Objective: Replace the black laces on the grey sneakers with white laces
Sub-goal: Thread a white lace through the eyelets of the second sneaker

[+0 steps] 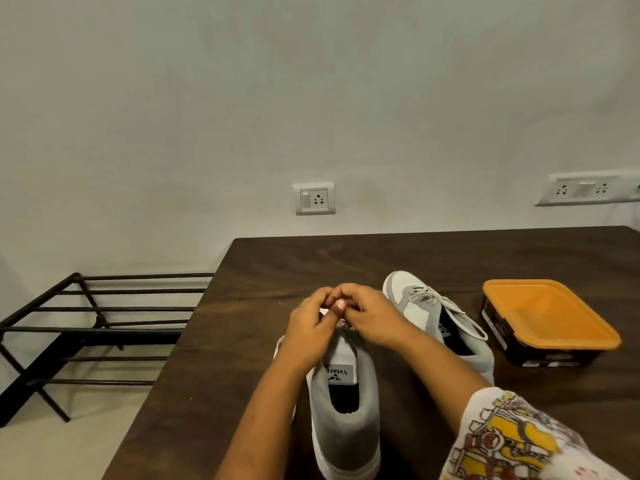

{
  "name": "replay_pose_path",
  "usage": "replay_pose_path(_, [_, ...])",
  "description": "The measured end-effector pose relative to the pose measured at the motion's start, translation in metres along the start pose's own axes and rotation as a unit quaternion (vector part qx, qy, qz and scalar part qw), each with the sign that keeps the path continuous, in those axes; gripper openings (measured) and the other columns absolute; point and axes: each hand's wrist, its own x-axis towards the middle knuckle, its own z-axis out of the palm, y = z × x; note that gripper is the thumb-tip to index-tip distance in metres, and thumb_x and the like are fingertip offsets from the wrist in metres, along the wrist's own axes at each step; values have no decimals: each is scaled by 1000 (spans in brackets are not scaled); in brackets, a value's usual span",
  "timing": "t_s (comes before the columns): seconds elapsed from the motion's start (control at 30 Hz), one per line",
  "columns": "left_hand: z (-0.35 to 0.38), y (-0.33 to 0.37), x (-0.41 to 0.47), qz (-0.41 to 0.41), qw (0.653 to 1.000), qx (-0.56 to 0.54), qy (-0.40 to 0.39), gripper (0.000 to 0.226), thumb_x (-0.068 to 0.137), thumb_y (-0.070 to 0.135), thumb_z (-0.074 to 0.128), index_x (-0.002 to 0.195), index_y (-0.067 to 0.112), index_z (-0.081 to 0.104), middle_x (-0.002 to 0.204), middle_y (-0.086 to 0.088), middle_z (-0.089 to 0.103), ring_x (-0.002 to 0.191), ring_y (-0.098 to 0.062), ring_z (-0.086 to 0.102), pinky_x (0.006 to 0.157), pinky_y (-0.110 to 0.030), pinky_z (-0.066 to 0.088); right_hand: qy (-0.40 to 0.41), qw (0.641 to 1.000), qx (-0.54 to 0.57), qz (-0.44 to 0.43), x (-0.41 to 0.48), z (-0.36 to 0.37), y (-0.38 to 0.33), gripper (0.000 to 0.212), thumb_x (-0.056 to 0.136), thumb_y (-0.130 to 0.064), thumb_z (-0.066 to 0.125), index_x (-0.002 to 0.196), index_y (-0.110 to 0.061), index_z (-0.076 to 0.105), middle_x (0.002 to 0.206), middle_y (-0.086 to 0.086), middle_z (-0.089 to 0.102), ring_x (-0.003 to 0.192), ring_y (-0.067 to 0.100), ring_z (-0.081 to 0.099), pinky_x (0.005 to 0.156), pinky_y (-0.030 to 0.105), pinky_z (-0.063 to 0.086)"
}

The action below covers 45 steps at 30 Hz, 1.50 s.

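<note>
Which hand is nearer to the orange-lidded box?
Right. The right hand sits left of the orange-lidded box, over the near sneaker; the left hand is farther left.

Dark wood surface point(263, 271). On it: near grey sneaker point(346, 427), heel toward camera; second grey sneaker point(415, 306) beyond, right, pale-laced; orange-lidded dark tub point(547, 320) farther right.

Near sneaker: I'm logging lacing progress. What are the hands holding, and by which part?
The left hand and right hand pinch what looks like a white lace above the near sneaker; fingers hide which part.
</note>
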Motion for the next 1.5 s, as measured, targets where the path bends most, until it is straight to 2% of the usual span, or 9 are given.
replay_pose_path(0.1, [-3,-2,7,-12,998,68,7,9,90,28,62,88,22,69,75,11,59,69,-4,54,59,-8,40,37,999,12,24,-2,-9,9,11,87,-8,62,89,-18,65,70,2,65,61,10,58,61,21,49])
replay_pose_path(0.2, [-6,-11,5,-36,992,120,2,9,84,20,68,77,25,70,84,8,63,78,-10,59,72,-20,48,46,995,39,79,-5,-15,17,6,88,-13,66,82,-13,64,67,4,63,57,10,55,59,23,48])
replay_pose_path(0.33, [-5,-14,-1,-52,983,177,8,6,86,26,66,80,25,68,93,6,60,87,-11,55,78,-27,45,-91,982,36,163,-11,-13,17,24,78,-30,77,90,-13,67,72,-1,62,60,9,58,54,23,49])
replay_pose_path(0.4, [-2,-12,-1,-50,975,216,11,7,87,31,63,84,26,67,97,6,58,94,-12,54,82,-32,45,-124,977,6,175,-13,-11,15,29,71,-23,83,94,-16,67,78,-1,61,65,11,59,56,22,50])
replay_pose_path(0.5, [4,-6,0,-47,958,284,9,15,90,36,57,92,25,67,105,5,53,103,-14,50,86,-34,44,-101,974,28,199,-13,-11,16,26,75,-6,73,100,-10,70,85,10,65,66,16,59,52,22,49])
replay_pose_path(0.7, [13,-1,0,-12,932,362,0,23,95,32,48,102,19,65,110,1,52,103,-18,53,81,-31,42,-79,955,131,254,-16,-11,24,20,82,7,59,88,-10,68,85,13,64,78,23,61,50,23,50])
replay_pose_path(1.1, [18,-2,0,-48,920,384,-56,21,95,20,43,104,15,62,113,-4,53,100,-23,57,86,-35,47,-76,932,209,286,-16,-13,22,24,87,12,52,101,-2,65,88,10,65,75,18,65,43,20,49])
replay_pose_path(1.37, [19,-5,-2,-58,940,336,-8,20,95,21,44,100,16,62,111,-2,51,99,-21,55,82,-33,44,-70,941,176,281,-17,-13,21,23,85,9,55,102,-3,65,96,14,65,84,22,65,51,24,55])
replay_pose_path(1.5, [27,-4,-3,-46,933,357,0,21,96,23,41,101,15,60,111,-2,51,98,-21,56,80,-33,44,-69,942,170,280,-19,-14,20,23,85,8,57,102,-3,66,96,13,66,83,22,66,46,21,52])
